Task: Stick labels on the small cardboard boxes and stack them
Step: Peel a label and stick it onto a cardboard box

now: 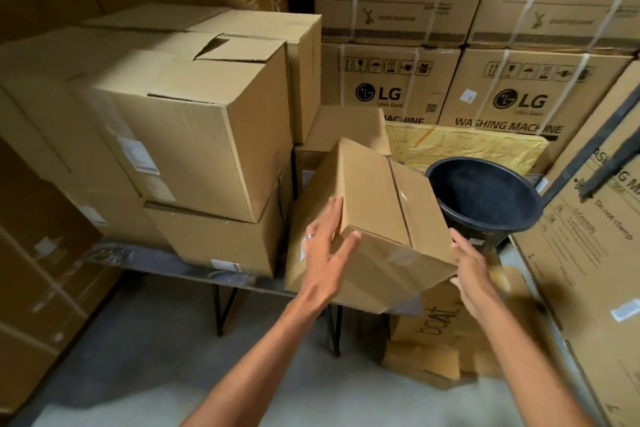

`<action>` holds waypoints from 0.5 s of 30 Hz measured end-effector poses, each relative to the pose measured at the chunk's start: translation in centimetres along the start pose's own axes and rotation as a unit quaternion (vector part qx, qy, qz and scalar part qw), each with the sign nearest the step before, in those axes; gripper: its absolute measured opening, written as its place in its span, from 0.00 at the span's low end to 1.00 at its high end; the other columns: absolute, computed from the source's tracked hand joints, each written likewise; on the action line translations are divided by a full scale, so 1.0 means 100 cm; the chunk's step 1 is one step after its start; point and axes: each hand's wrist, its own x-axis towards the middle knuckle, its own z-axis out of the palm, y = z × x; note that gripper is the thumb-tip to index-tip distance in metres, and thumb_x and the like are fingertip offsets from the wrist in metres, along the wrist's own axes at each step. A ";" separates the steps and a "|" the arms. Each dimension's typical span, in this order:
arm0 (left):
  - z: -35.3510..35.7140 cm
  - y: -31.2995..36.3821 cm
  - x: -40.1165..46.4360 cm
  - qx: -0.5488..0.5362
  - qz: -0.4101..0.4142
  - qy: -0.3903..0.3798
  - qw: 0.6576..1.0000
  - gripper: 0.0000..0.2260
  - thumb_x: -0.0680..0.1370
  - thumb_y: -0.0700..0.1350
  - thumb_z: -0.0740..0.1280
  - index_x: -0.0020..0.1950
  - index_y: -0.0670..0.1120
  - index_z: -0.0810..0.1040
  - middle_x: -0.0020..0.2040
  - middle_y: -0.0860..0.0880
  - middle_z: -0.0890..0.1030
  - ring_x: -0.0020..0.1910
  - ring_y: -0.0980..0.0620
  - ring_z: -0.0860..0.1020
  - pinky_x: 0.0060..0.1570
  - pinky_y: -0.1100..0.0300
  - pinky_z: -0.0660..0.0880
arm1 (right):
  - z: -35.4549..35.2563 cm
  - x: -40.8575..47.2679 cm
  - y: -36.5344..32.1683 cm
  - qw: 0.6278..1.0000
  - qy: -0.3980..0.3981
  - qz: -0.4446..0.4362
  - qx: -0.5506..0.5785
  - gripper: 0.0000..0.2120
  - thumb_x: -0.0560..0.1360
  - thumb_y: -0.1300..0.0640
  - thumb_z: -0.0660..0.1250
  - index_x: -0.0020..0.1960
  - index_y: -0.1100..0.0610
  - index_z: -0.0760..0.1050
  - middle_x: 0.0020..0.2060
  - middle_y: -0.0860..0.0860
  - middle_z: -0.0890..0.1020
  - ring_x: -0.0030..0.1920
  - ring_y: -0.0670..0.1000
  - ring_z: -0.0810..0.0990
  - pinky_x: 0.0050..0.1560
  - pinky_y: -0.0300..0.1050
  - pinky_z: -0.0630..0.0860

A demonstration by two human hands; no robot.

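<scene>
**Between the carton stack and the black tub: a tilted box held by two hands**

Over the near edge of a low grey metal-legged table (194, 265), a small brown cardboard box with a taped top seam (377, 215) is held tilted, its far end raised and its near right corner lowest. The left hand (323, 255), a ring on one finger, lies flat with spread, straight fingers against the box's near left corner, thumb on the front face. The right hand (472, 265) meets the low right corner with its fingers passing beneath the box; how far they curl cannot be seen.

Open room is narrow. To the left, just beside the held box, stand two stacked brown cardboard cartons (214, 163), each bearing a white label (138, 154). To the right, a round black plastic tub (485, 196) sits close to the box's upper right edge; whether they touch cannot be told. Behind it lies a yellow padded sheet (464, 146), and further small cartons lie behind and under the held box.

Tall strapped washing-machine cartons printed in black (502, 104) wall the room at the back and right. Beneath the table's right end, flattened brown cardboard (433, 340) lies on the grey concrete floor (156, 340).
</scene>
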 end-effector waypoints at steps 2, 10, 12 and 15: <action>0.007 0.012 -0.003 0.042 0.029 -0.014 0.999 0.33 0.77 0.65 0.61 0.81 0.62 0.57 0.81 0.63 0.57 0.75 0.55 0.59 0.74 0.41 0.64 | -0.001 0.002 0.016 0.999 0.004 0.026 0.020 0.20 0.87 0.56 0.52 0.75 0.42 0.71 0.75 0.49 0.72 0.76 0.57 0.69 0.76 0.65 0.60; 0.022 0.026 -0.002 0.175 0.083 -0.066 0.979 0.31 0.80 0.58 0.60 0.82 0.64 0.52 0.82 0.63 0.51 0.79 0.54 0.53 0.73 0.35 0.57 | 0.013 0.000 0.060 0.988 0.037 0.097 0.111 0.21 0.87 0.59 0.49 0.76 0.47 0.70 0.72 0.55 0.76 0.72 0.59 0.73 0.76 0.63 0.65; 0.022 0.026 0.000 0.175 0.096 -0.071 0.977 0.31 0.81 0.56 0.63 0.82 0.63 0.54 0.82 0.63 0.52 0.79 0.55 0.53 0.74 0.38 0.57 | 0.014 -0.001 0.062 0.986 0.047 0.105 0.124 0.22 0.87 0.60 0.49 0.76 0.48 0.70 0.71 0.56 0.76 0.71 0.59 0.75 0.74 0.63 0.67; 0.020 0.021 0.002 0.170 0.111 -0.070 0.977 0.30 0.82 0.55 0.66 0.81 0.62 0.56 0.81 0.64 0.54 0.79 0.57 0.54 0.74 0.44 0.58 | 0.016 -0.008 0.055 0.984 0.052 0.102 0.136 0.22 0.87 0.61 0.49 0.76 0.51 0.70 0.71 0.57 0.76 0.70 0.60 0.75 0.74 0.64 0.68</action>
